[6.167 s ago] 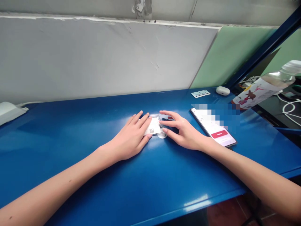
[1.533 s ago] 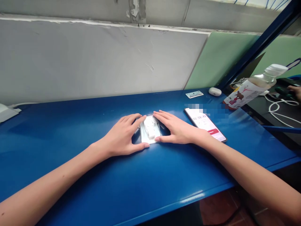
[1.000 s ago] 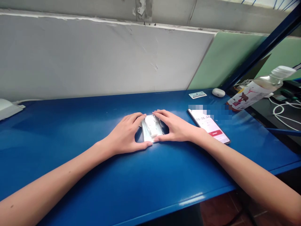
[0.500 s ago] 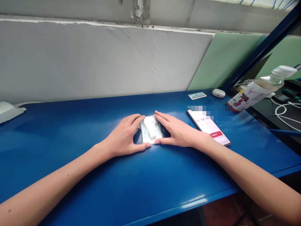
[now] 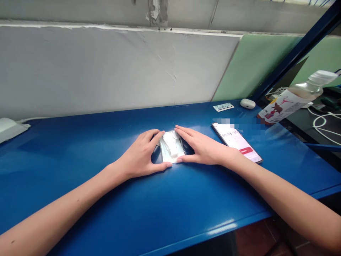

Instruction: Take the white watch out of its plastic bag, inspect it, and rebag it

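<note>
White and clear plastic: the packet [image 5: 174, 148] lies flat on the blue surface [image 5: 149, 217], between both hands. Grip: left hand [image 5: 141, 153] and right hand [image 5: 203, 147] spread, fingertips about its far corners, thumbs at its near edge. Apply light, even pressure along opposite edges to prevent sliding. Phone [image 5: 233, 138]: beside the right hand, screen up.

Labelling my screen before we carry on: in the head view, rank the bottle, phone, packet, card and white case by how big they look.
1. Bottle
2. Phone and packet: unsure, both partly covered
3. Card and white case: about alike
</note>
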`<state>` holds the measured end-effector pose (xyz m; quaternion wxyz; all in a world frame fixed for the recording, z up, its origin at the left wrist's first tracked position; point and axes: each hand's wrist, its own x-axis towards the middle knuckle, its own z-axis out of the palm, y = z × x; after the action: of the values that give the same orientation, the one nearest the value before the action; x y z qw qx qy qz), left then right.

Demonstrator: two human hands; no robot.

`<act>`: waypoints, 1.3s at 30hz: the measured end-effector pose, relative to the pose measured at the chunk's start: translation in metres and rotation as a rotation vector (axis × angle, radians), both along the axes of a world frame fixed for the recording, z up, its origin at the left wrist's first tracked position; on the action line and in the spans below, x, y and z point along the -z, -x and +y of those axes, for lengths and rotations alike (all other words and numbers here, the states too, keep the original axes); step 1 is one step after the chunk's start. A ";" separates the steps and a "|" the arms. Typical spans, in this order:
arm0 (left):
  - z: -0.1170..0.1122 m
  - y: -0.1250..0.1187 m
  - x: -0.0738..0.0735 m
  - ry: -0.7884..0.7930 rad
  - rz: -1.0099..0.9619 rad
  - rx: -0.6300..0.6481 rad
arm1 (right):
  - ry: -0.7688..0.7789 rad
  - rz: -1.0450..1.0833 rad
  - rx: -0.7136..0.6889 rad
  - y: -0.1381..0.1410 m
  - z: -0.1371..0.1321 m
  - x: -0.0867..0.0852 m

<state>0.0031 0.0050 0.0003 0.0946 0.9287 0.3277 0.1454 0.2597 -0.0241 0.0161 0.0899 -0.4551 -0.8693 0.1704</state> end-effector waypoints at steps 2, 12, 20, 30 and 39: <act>0.000 0.000 0.000 0.002 -0.004 0.003 | 0.001 0.007 -0.005 -0.002 0.001 0.001; 0.000 0.000 -0.001 -0.004 0.015 0.012 | 0.032 0.008 -0.033 -0.013 0.003 0.002; 0.002 0.001 -0.002 0.040 -0.008 0.035 | 0.052 -0.013 0.003 -0.016 0.003 0.006; 0.000 0.001 -0.003 0.066 -0.023 0.023 | 0.003 -0.050 0.004 -0.017 0.003 0.007; 0.003 0.001 0.004 0.107 -0.115 -0.109 | -0.326 0.015 0.101 -0.009 0.003 -0.004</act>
<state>0.0021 0.0083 -0.0035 0.1549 0.8931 0.3793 0.1858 0.2688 -0.0210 0.0205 0.1777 -0.4765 -0.8606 0.0257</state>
